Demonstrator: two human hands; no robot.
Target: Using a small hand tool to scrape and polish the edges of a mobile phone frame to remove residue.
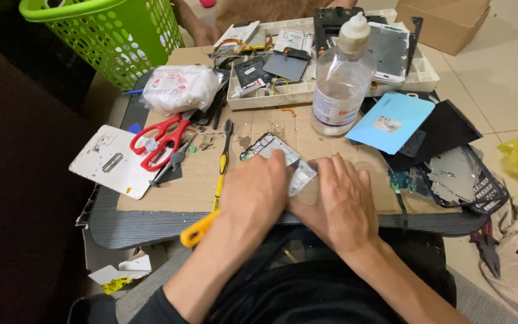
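My left hand (258,189) and my right hand (342,201) both press down on a disassembled phone frame (274,149) lying on a sheet of cardboard (202,180). The left hand covers the frame's near left part, with fingers closed over its edge. My right hand lies flat beside it, fingertips touching the frame's right end. Only the frame's far corner shows beyond the fingers. A yellow-handled screwdriver (217,189) lies just left of my left wrist.
Red scissors (158,142), a white phone back cover (111,161), a cotton pack (181,87), a clear liquid bottle (341,78), a parts tray (331,90), a blue cover (391,122) and dark phone pieces (460,174) crowd the board. A green basket (112,33) stands far left.
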